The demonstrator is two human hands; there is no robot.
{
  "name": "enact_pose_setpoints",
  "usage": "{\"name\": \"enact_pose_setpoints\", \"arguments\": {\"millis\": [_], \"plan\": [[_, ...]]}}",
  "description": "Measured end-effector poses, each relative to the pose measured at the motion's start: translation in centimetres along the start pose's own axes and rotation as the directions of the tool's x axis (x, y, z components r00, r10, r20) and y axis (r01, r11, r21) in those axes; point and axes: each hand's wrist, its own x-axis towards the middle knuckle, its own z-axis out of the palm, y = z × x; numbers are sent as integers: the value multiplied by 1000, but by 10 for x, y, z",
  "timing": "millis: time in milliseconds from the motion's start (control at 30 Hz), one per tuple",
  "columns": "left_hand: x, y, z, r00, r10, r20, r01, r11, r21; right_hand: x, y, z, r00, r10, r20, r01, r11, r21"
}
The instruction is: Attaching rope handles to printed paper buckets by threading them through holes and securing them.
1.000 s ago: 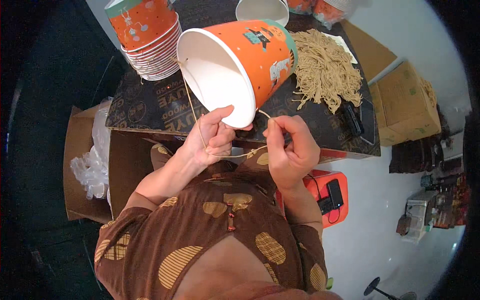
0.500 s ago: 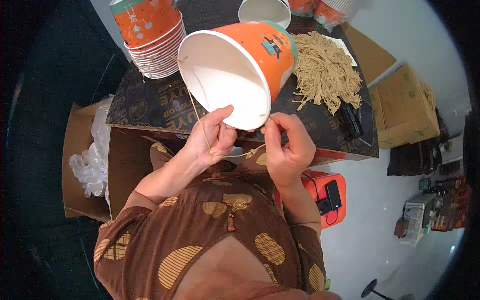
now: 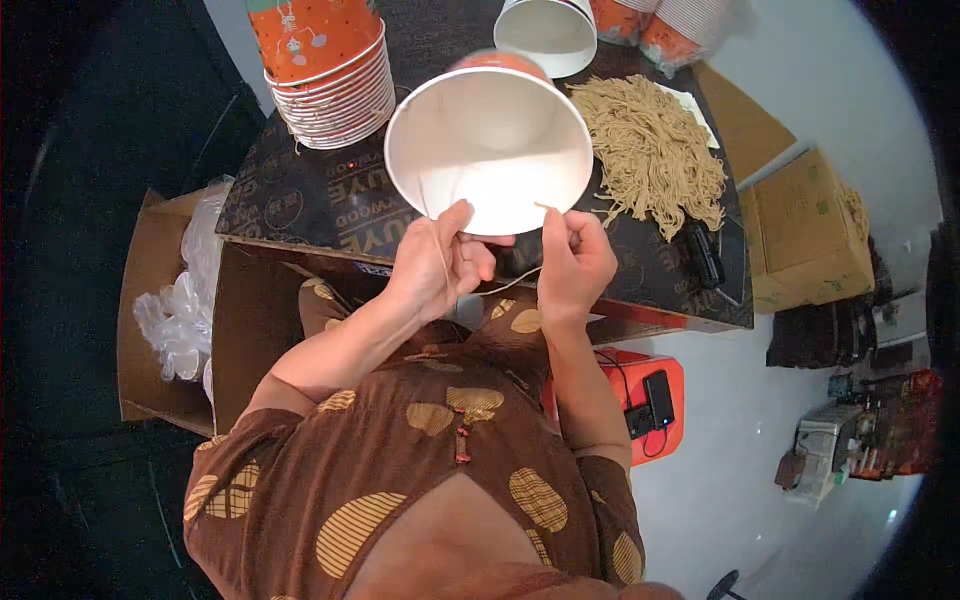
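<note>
paper bucket (image 3: 489, 150) held over table edge (image 3: 300, 245), white mouth facing up at her. left hand (image 3: 437, 262) grips its rim, right hand (image 3: 572, 262) pinches tan string (image 3: 510, 285). string pile (image 3: 652, 150) just right, cup stack (image 3: 335, 70) left.

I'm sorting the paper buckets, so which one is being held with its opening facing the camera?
The bucket in the left hand, its white inside showing; the others are stacked or standing on the table.
</note>
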Motion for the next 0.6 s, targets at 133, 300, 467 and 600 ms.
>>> {"name": "enact_pose_setpoints", "arguments": {"millis": [133,300,467,600], "plan": [[-1,4,3,986,-147,-72,140,985,-100,7,14,1,995,83,-50,-80,995,58],[-10,23,-6,903,-398,164,383,916,114,9,21,-1,991,123,-50,-120,991,58],[-11,23,-5,879,-309,364,293,951,101,12,24,-4,987,155,-32,-153,987,57],[-18,31,15,869,-158,469,2,949,316,11,30,-3,989,145,3,-145,986,82]]}}
